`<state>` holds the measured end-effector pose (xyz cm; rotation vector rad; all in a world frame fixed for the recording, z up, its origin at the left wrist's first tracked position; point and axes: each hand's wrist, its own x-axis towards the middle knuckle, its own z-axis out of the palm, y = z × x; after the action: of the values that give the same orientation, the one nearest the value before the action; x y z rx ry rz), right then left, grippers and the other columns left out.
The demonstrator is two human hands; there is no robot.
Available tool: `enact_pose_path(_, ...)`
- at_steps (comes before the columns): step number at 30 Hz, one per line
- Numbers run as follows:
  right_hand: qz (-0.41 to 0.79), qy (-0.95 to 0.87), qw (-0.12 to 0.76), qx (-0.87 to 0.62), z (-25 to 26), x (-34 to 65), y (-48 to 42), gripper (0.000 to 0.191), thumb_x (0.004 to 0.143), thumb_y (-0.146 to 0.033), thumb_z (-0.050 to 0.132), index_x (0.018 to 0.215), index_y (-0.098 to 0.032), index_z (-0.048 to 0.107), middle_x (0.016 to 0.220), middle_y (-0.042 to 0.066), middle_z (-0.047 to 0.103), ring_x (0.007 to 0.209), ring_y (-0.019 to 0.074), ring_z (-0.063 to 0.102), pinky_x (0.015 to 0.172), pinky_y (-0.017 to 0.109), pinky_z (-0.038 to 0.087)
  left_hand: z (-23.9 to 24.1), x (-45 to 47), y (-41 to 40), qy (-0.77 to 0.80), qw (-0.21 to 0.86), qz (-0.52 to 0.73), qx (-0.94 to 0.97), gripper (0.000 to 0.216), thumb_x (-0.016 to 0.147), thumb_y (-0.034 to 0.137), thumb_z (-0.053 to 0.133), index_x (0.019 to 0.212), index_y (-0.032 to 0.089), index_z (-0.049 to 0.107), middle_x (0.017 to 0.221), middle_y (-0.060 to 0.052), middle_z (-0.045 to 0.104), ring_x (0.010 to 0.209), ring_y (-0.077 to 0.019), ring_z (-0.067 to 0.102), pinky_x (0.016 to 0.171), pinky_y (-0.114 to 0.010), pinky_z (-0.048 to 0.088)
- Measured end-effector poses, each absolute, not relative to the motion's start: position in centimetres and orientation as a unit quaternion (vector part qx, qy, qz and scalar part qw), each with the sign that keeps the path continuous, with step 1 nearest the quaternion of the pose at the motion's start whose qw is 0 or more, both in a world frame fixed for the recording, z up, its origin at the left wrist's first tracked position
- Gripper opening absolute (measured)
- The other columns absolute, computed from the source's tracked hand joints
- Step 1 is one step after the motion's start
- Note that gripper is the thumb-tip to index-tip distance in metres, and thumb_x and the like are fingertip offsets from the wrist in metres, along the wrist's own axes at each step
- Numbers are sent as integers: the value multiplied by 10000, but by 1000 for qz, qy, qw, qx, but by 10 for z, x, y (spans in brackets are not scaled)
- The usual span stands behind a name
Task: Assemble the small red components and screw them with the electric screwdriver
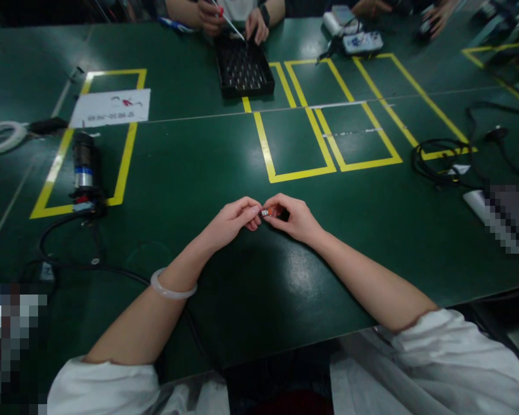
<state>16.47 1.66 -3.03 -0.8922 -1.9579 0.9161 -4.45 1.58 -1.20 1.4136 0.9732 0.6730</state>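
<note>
Frame centre: small silver-and-orange part [266, 212] sits between left hand [234, 221] and right hand [299, 220], fingertips of both pinching it, long axis seemingly left-to-right, neither hand clearly nearer.

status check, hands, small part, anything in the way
Left hand, right hand pinching small part between them. Small part partly hidden. Cable under left forearm.
</note>
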Motion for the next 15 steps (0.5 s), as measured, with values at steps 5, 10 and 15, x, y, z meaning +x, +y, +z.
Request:
enact_pose_path(5, 362, -778, 380, -345, -31, 164, 16, 136, 875, -214, 667, 999, -193, 616, 845, -1, 655, 725, 119, 612, 683, 243, 497, -12, -43, 14, 427, 603, 283, 612, 311, 875, 405, 665, 997, 130, 584, 836, -34, 650, 740, -131, 637, 705, -272, 535)
enact_pose_path(10, 424, -733, 389, -363, -30, 166, 16, 186, 929, -336, 635, 1045, -196, 595, 830, -1, 692, 744, 130, 649, 716, 260, 509, -13, -42, 13, 430, 609, 293, 599, 293, 877, 375, 664, 1010, 136, 558, 869, -34, 647, 806, -141, 664, 704, -256, 538)
enact_pose_path(15, 418, -742, 373, -368, -27, 166, 16, 130, 940, -329, 610, 945, -199, 616, 831, 3, 691, 746, 129, 636, 721, 264, 511, -16, -41, 13, 422, 597, 311, 608, 284, 842, 329, 709, 993, 143, 557, 864, -28, 623, 794, -135, 646, 685, -250, 551)
